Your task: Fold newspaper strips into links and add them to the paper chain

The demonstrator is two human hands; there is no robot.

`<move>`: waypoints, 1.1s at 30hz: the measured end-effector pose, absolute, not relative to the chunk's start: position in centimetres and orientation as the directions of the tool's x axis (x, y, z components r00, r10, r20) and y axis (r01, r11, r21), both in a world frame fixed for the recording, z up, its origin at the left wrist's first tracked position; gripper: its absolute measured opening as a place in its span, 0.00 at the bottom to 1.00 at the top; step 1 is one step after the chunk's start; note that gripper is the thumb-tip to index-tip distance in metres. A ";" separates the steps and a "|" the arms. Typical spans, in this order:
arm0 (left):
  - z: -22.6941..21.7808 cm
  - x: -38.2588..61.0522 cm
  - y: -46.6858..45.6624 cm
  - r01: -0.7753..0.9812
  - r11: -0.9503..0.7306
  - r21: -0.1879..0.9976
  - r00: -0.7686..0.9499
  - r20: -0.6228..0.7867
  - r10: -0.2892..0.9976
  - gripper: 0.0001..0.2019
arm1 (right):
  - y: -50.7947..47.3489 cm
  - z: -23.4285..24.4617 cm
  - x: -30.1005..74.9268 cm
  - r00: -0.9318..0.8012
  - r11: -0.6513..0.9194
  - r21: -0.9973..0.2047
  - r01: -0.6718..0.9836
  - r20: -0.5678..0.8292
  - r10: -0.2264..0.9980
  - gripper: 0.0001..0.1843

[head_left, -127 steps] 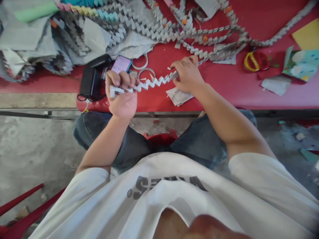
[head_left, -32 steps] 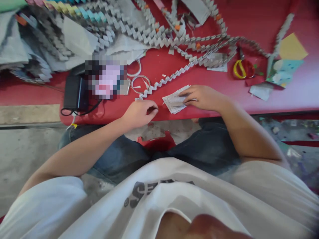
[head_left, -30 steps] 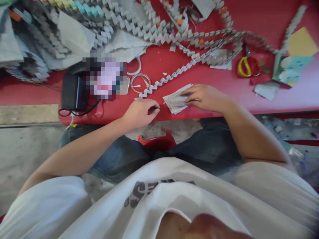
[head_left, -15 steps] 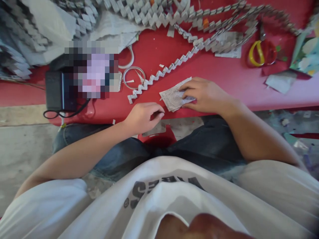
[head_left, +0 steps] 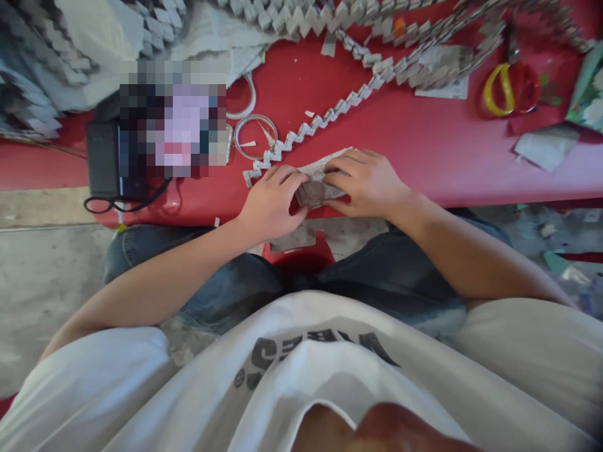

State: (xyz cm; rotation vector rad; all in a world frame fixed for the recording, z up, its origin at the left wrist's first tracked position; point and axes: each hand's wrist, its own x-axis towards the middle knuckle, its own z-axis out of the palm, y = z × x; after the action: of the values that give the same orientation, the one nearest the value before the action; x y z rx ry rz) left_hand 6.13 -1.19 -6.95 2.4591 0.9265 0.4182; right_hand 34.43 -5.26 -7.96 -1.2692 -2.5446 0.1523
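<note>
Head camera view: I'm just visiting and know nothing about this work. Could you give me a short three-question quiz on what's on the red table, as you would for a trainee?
1. True or false: the left hand and the right hand both touch the small stack of printed white paper slips.
2. Where do the scissors with yellow and red handles lie on the red table? A) beside the left hand B) far off to the person's right C) under the slips
3. Fill in: the near end of the zigzag chain of folded grey paper lies next to the ___ hand.
Key: 1 true; 2 B; 3 left.
</note>
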 end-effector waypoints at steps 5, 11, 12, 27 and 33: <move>-7.3 6.5 -0.7 0.567 -0.626 0.535 0.711 0.065 0.700 0.22 | -5.5 -7.4 34.1 -0.574 0.598 -0.164 0.785 0.173 0.800 0.24; -7.6 6.6 -0.2 0.542 -0.639 0.546 0.732 0.066 0.678 0.19 | -5.4 -6.8 34.1 -0.564 0.557 -0.201 0.806 0.029 0.826 0.24; -7.7 6.7 -0.1 0.539 -0.640 0.547 0.733 0.071 0.677 0.17 | -5.4 -6.7 34.1 -0.563 0.553 -0.207 0.807 0.015 0.826 0.25; -8.9 6.8 1.4 0.509 -0.627 0.589 0.722 0.104 0.684 0.12 | -5.1 -6.7 34.8 -0.566 0.550 -0.234 0.802 -0.004 0.824 0.32; -8.3 7.2 1.9 0.522 -0.593 0.613 0.720 0.056 0.692 0.09 | -5.2 -7.1 34.8 -0.543 0.531 -0.236 0.814 0.018 0.840 0.27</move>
State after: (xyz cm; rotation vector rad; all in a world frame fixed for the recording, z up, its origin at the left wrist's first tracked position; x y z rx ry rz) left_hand 7.21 1.93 -8.35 2.3483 0.9189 0.3881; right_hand 34.78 -5.15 -7.10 -1.4303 -2.6338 0.3022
